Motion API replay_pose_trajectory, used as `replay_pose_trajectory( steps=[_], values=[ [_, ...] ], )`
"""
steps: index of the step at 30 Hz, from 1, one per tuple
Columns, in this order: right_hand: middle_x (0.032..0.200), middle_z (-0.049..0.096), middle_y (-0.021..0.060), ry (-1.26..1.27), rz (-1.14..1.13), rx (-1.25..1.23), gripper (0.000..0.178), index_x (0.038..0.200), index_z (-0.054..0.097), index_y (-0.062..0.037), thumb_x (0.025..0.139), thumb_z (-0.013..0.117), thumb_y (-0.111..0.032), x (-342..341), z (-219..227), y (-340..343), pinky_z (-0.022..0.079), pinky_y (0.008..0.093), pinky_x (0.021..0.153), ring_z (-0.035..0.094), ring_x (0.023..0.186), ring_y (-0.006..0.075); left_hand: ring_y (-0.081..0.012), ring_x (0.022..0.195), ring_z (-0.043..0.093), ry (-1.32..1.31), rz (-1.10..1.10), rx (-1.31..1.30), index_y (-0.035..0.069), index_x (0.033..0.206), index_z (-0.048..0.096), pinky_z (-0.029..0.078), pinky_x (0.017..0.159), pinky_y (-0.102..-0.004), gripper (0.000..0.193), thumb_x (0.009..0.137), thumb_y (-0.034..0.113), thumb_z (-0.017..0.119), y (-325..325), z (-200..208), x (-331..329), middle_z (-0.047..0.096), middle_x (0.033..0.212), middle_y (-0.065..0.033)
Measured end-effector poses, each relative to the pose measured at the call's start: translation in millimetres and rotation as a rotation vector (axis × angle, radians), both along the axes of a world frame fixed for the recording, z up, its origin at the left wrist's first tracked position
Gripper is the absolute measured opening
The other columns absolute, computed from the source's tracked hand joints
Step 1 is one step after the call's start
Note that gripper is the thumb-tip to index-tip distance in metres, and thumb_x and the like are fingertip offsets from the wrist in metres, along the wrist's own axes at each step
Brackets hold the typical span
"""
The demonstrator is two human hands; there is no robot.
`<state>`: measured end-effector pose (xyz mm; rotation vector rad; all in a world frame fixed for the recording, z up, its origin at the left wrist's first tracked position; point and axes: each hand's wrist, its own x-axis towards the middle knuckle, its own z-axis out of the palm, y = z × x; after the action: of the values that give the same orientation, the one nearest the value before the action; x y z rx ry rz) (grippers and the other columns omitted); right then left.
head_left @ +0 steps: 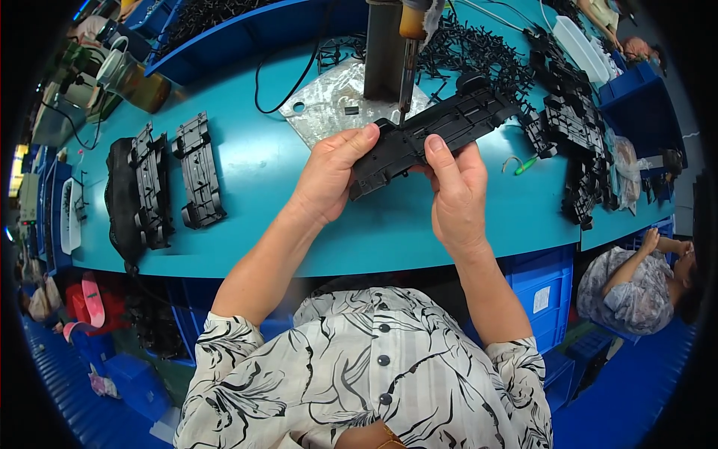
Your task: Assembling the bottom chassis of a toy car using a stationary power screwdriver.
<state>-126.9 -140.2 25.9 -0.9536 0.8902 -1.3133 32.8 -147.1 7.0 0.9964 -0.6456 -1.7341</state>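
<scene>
Bits of black plastic (213,19) lie in a long blue bin (243,46) at the back of the blue-green worktop (262,243). A see-through jar (138,84) at the back left has something brown and wet in it. A white tray (70,232) at the left edge holds small dark things. Another white tray (580,49) sits at the back right, near a big heap of little black pieces (479,56).

The person holds up a long black part (404,146) over the middle of the worktop, tipped on a slant. The left hand (325,172) grips its left end, thumb on top. The right hand (460,194) grips its near side, thumb on top too. On both hands the fingers are bent in under the part, so they are closed snugly around it. Both bare forearms (268,258) lean in toward each other. A thin metal rod (408,75) points down at the part's far edge; you cannot tell if they touch.
</scene>
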Motion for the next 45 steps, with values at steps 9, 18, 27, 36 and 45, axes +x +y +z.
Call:
replay_pose_trajectory(
  steps=[9,18,27,36,45],
  values=[
    [0.098,0.061,0.0029,0.042,-0.001,-0.015,0.021,0.110,0.053,-0.0038,0.094,0.054,-0.018,1,5,0,0.048,0.0266,0.074,0.059,0.087,0.0100,-0.0104,0.072,0.064,0.021,0.001,0.017,0.000,0.099,0.064,0.053,0.064,-0.0232,0.032,0.092,0.031,0.059,0,-2,0,0.067,0.086,-0.0076],
    [0.102,0.063,0.0069,-0.073,0.073,0.130,0.030,0.111,0.055,-0.0028,0.098,0.048,-0.029,-8,-6,-1,0.049,0.0323,0.080,0.061,0.089,0.0161,-0.0093,0.069,0.062,-0.020,0.078,-0.026,-0.001,0.096,0.065,0.051,0.062,-0.0225,0.029,0.092,0.027,0.061,1,-6,0,0.067,0.084,-0.0063],
    [0.100,0.064,0.0115,-0.153,0.133,0.224,0.039,0.108,0.058,-0.0007,0.098,0.047,-0.037,-10,-15,-2,0.050,0.0364,0.085,0.062,0.091,0.0206,-0.0085,0.068,0.061,-0.030,0.096,-0.021,-0.001,0.097,0.065,0.051,0.063,-0.0225,0.027,0.091,0.025,0.062,-1,-12,4,0.067,0.083,-0.0055],
    [0.101,0.064,0.0120,-0.150,0.131,0.231,0.040,0.108,0.058,0.0002,0.098,0.047,-0.037,-7,-12,-5,0.050,0.0373,0.086,0.062,0.092,0.0215,-0.0095,0.068,0.062,-0.019,0.104,0.001,0.000,0.096,0.065,0.052,0.063,-0.0229,0.027,0.091,0.026,0.062,-5,-13,6,0.066,0.084,-0.0059],
    [0.099,0.064,0.0110,-0.146,0.113,0.210,0.038,0.104,0.061,0.0002,0.098,0.048,-0.035,-4,-13,-6,0.050,0.0363,0.085,0.063,0.090,0.0208,-0.0127,0.070,0.064,0.027,0.090,-0.007,-0.001,0.095,0.064,0.055,0.064,-0.0259,0.027,0.092,0.025,0.060,-4,-9,7,0.067,0.085,-0.0086]
  ],
)
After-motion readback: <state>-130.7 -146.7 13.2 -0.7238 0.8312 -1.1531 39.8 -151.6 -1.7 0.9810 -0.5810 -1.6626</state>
